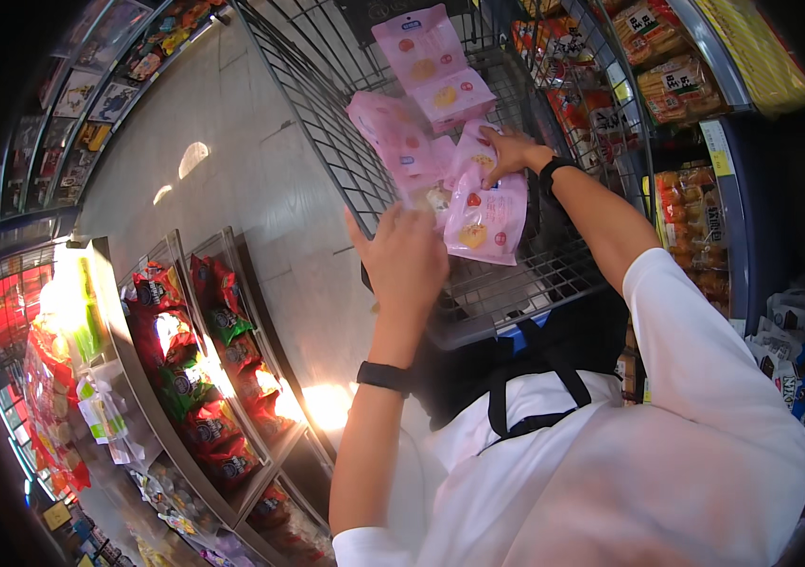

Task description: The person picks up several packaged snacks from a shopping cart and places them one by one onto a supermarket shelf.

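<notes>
A wire shopping cart [516, 273] stands in front of me, with several pink snack pouches in it. My right hand [512, 152] reaches over the cart's right side and grips a pink pouch [487, 220] by its upper part. Blurred by motion, my left hand [406, 248] is over the cart's left near corner, fingers bent. A pouch edge and a pale item [438, 198] are close to its fingertips; whether it holds either is hidden. Another pink pouch [391, 135] leans along the left side. Farther in, a pink pouch [420, 46] rests near the far end.
Shelves with bagged snacks [679, 85] run close along the cart's right side. At left, a low display rack [239, 453] holds red and green bags. Grey tiled floor [246, 142] lies between the cart and the far left shelf [104, 106].
</notes>
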